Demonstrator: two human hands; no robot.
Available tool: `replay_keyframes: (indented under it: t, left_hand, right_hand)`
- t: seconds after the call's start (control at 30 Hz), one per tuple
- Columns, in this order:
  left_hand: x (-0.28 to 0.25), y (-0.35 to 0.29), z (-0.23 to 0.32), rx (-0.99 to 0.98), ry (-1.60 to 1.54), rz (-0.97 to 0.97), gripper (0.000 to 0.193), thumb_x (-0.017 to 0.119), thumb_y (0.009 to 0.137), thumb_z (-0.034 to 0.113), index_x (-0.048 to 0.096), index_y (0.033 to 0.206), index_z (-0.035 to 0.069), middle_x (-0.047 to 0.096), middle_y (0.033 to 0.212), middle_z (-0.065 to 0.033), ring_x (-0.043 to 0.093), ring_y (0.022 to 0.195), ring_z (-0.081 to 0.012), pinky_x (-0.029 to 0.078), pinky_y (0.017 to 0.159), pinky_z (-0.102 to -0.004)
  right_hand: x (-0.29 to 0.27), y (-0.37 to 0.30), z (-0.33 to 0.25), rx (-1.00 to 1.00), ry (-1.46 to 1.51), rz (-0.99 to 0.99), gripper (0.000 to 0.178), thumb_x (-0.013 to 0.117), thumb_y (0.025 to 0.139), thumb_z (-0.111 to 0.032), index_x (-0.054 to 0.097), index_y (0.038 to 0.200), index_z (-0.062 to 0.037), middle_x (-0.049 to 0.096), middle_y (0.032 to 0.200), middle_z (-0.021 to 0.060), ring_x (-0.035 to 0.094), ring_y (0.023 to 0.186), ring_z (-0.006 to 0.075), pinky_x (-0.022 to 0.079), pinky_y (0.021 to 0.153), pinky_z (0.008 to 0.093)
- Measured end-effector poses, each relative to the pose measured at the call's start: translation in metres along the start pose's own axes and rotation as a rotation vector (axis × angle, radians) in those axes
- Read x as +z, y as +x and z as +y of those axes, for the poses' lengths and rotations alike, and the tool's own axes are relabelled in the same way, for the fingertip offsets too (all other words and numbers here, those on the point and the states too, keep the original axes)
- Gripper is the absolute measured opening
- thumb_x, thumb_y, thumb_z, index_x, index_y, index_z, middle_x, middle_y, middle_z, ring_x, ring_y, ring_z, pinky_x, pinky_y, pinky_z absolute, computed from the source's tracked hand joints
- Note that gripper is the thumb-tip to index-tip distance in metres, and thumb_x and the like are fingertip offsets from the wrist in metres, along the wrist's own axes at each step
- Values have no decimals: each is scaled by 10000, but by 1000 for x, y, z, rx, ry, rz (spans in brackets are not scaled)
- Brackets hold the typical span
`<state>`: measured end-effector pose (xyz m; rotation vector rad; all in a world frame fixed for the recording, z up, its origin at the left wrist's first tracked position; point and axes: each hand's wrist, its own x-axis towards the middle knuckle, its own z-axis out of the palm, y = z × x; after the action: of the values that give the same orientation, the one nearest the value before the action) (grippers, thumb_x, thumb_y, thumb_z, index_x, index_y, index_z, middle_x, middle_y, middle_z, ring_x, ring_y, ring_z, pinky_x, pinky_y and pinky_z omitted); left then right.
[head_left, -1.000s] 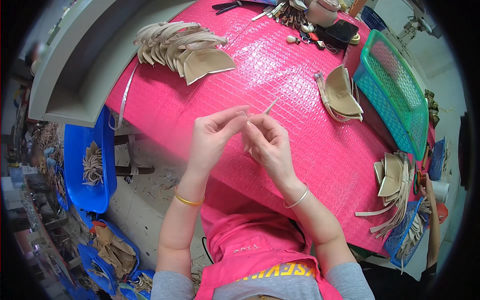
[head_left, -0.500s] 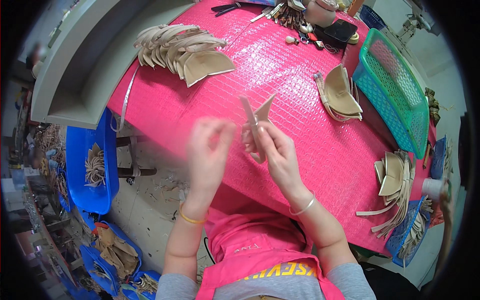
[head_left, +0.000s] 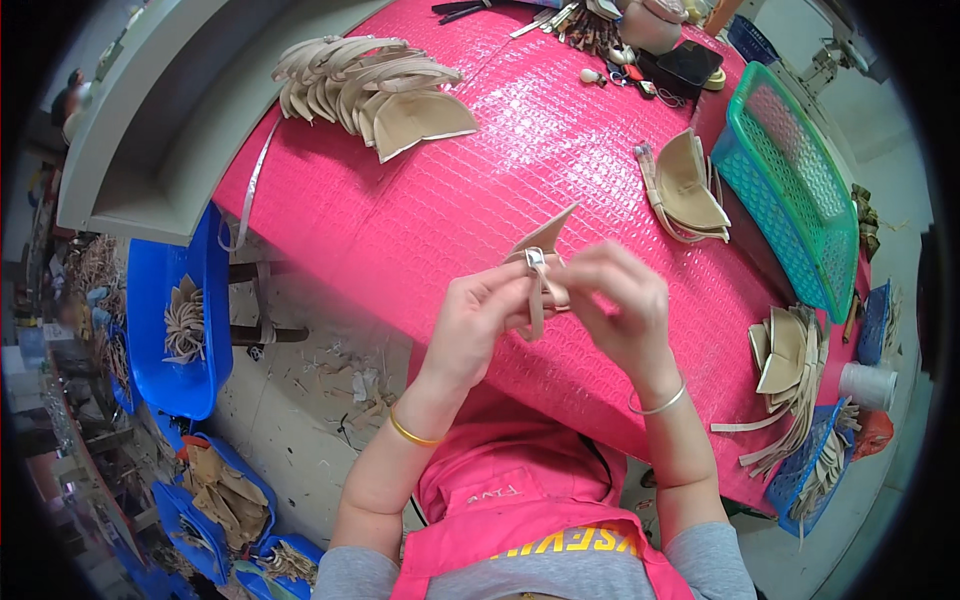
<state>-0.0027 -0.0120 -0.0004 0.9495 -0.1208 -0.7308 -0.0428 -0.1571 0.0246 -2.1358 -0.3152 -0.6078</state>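
Above the near edge of the table, my left hand is closed on a beige shoe-upper-like piece that has a pointed flap and a narrow strap. A small silvery buckle shows at its middle, with a strap loop hanging below. My right hand is right beside the buckle, its fingers bent toward the strap. Motion blurs those fingertips, so whether they pinch the strap is unclear. Similar beige pieces lie in an overlapping row at the far left of the table.
The pink-covered table carries more beige pieces to the right and a strapped bundle nearer me. A green basket stands along the right edge, by a thread spool. Blue bins flank the left; a grey shelf rises there.
My left hand has come in from the left and now grips the beige piece. The right hand, which held it before, has moved slightly right and is blurred beside the buckle.
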Motion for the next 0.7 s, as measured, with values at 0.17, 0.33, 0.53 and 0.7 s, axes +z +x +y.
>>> replay_keyframes:
  t: [0.17, 0.33, 0.53, 0.7]
  left_hand:
    - [2, -3, 3, 9, 122, 71, 290, 484, 854, 199, 575, 957, -57, 619, 857, -137, 607, 731, -157, 495, 649, -253]
    - [0, -4, -2, 53, 239, 117, 259, 487, 854, 167, 588, 929, -59, 622, 831, -136, 601, 734, -146, 490, 654, -247]
    - [4, -5, -6, 85, 247, 167, 248, 499, 847, 154, 591, 915, -66, 623, 809, -143, 599, 727, -152, 478, 682, -248]
    - [12, -8, -11, 144, 202, 204, 252, 500, 848, 154, 591, 909, -73, 623, 796, -152, 601, 724, -159, 480, 682, -249]
  right_hand:
    - [2, -29, 12, -322, -217, -112, 272, 608, 602, -43, 564, 868, -80, 590, 792, 43, 554, 585, 157, 399, 464, 261]
    - [6, -33, 11, -307, -192, -86, 264, 606, 603, -49, 563, 862, -78, 591, 808, 48, 558, 595, 161, 418, 483, 259]
    - [8, -29, 10, -406, -200, -73, 252, 610, 599, -62, 568, 847, -73, 585, 802, 42, 569, 621, 156, 435, 499, 256]
    - [7, -28, 8, -450, -198, -63, 245, 620, 576, -80, 578, 818, -71, 577, 780, 23, 563, 607, 153, 432, 500, 249]
